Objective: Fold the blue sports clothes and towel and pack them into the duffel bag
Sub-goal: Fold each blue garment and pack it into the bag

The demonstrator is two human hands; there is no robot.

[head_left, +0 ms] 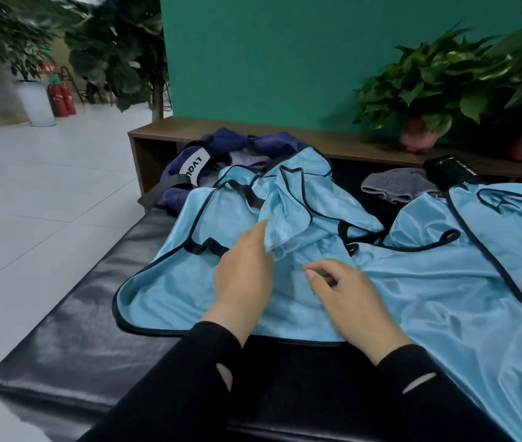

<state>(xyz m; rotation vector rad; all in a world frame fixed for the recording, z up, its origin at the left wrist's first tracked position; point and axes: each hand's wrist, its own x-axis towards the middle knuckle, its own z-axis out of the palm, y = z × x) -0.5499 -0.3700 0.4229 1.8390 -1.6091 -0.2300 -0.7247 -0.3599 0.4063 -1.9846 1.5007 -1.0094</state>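
A light blue sports vest (170, 282) with dark trim lies crumpled on the black padded bench (71, 339). My left hand (243, 275) reaches over it, fingertips touching a raised fold of the fabric. My right hand (355, 301) hovers just above the vest with loosely curled fingers, holding nothing. A second light blue garment (508, 244) spreads over the bench's right side. The navy duffel bag (195, 164) stands at the bench's far left end, and the vest's upper part drapes against it. A grey towel (396, 186) lies behind the garments.
A dark cylindrical bottle-like object (447, 170) lies beside the towel. A wooden shelf (253, 132) runs along the green wall with potted plants (419, 90) on it. Tiled floor (46, 193) lies to the left, with fire extinguishers (62, 97) far off.
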